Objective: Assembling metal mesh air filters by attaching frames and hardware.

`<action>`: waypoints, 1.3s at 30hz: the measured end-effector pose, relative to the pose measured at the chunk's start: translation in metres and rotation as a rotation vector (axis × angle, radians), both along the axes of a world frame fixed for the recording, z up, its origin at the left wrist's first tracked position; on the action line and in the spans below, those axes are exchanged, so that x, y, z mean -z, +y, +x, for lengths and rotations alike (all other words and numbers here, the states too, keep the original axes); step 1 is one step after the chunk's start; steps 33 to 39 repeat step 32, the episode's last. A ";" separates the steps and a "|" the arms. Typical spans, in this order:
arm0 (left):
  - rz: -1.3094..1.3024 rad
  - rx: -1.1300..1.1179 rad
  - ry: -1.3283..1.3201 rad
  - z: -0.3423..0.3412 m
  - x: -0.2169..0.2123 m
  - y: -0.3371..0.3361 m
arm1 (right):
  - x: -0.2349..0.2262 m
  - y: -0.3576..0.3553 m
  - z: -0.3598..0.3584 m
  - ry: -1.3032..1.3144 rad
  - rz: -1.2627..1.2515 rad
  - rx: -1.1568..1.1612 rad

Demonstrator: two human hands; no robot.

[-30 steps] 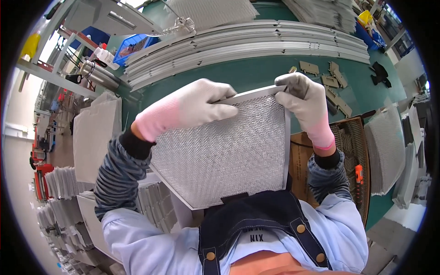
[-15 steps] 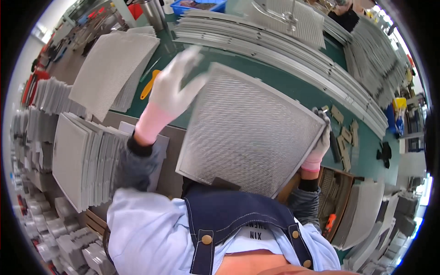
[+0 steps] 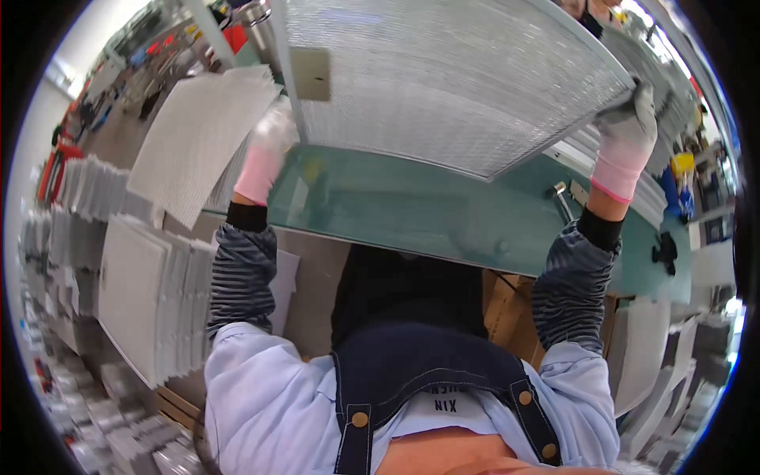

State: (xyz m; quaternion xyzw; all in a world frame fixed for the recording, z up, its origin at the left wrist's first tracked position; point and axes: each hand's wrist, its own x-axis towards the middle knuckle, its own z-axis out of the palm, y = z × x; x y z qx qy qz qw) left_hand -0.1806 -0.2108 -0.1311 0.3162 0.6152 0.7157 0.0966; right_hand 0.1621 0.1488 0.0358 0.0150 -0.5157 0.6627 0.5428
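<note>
A framed metal mesh filter panel (image 3: 459,87) is held up in front of me, tilted above the green worktable (image 3: 380,190). My right hand (image 3: 629,127), in a white glove with a pink cuff, is closed round the panel's right corner. At the lower left edge of the frame is my left hand (image 3: 273,131), also gloved; it is blurred, but its fingers appear closed on the edge. A small tan plate (image 3: 310,75) shows near the panel's left side.
Loose mesh sheets (image 3: 198,142) lie by my left hand, above a stack of framed panels (image 3: 138,293). A metal-headed tool (image 3: 560,199) and a black object (image 3: 665,253) rest on the table's right. A person (image 3: 594,12) is at the far right.
The panel has been raised away from my body, over the table. My right hand has moved up with it, and my left hand, open before, has come down to its left edge.
</note>
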 end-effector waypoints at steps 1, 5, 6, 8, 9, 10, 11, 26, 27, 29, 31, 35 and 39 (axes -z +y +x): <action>0.128 -0.212 0.434 -0.019 -0.003 -0.001 | -0.001 -0.029 -0.010 -0.024 -0.020 0.158; 0.197 -0.383 0.422 0.063 -0.158 0.082 | 0.044 -0.071 -0.021 -0.189 0.155 0.436; 0.084 -0.354 0.752 0.080 -0.169 0.098 | 0.044 -0.072 -0.023 -0.159 0.282 0.455; -0.066 -0.354 1.433 0.116 -0.163 0.131 | 0.039 -0.068 -0.029 -0.134 0.634 0.524; -0.087 -0.377 1.774 0.136 -0.146 0.152 | 0.037 -0.065 -0.029 -0.155 0.864 0.581; -0.199 -0.193 1.593 0.175 -0.166 0.170 | 0.036 -0.080 -0.023 -0.271 0.636 0.372; -0.302 -0.021 1.411 0.205 -0.192 0.179 | 0.032 -0.079 -0.022 -0.277 0.624 0.389; -0.118 -0.229 1.549 0.156 -0.163 0.206 | 0.204 0.073 0.111 -1.898 0.740 0.579; -0.078 -0.214 1.509 0.151 -0.160 0.207 | 0.224 0.070 0.112 -1.862 0.884 0.743; 0.023 -0.202 1.483 0.151 -0.171 0.218 | 0.247 0.079 0.121 -1.718 0.898 0.881; 0.149 -0.164 1.316 0.160 -0.191 0.194 | 0.259 0.084 0.122 -1.673 0.774 0.894; 0.172 -0.169 1.335 0.161 -0.199 0.194 | 0.253 0.078 0.119 -1.529 0.672 0.794; 0.172 -0.169 1.335 0.161 -0.199 0.194 | 0.253 0.078 0.119 -1.529 0.672 0.794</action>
